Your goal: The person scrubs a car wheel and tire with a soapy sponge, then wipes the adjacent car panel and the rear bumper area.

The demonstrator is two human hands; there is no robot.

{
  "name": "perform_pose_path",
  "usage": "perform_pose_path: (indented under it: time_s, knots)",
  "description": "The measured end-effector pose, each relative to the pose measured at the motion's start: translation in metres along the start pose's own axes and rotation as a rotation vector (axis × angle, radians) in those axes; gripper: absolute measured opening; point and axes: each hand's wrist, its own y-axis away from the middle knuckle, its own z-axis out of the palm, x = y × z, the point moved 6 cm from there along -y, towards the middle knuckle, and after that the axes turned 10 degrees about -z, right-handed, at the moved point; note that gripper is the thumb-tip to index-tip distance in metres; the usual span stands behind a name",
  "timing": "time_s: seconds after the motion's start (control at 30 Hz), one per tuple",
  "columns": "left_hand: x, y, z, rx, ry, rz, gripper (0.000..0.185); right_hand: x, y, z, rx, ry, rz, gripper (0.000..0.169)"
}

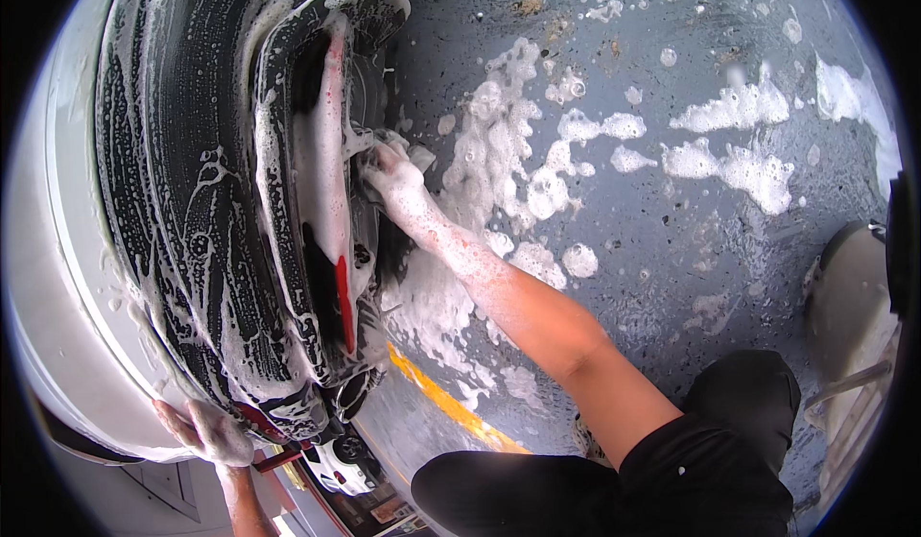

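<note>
A foam-covered rear bumper of a white car fills the left of the view, black and streaked with suds. My right hand, coated in lather, reaches to the bumper's lower edge. Bunched around its fingers is a wet greyish cloth, partly hidden by foam. A red reflector strip shows beside a thick band of foam on the lower trim. At the lower left, my soapy left hand rests against the white body panel near the bumper's corner, fingers spread and holding nothing visible.
Suds lie in patches over the wet grey floor. A yellow line crosses it. My bent knees are at the lower right. Farther off stands another white car. A grey rounded object is at the right rim.
</note>
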Motion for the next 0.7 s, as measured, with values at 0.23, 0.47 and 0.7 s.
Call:
perform_pose_path:
  time_s: [0.23, 0.47, 0.7]
  knots:
    - [0.013, -0.022, 0.002, 0.025, -0.141, 0.040, 0.052, -0.023, -0.066, -0.012, 0.200, -0.262, -0.208, 0.057]
    - [0.018, -0.031, 0.003, 0.031, -0.074, 0.065, 0.051, 0.075, 0.118, 0.071, 0.173, -0.113, 0.168, 0.057]
    - [0.011, -0.021, 0.009, 0.036, -0.168, 0.047, 0.057, -0.001, 0.203, 0.038, -0.149, -0.339, 0.427, 0.012]
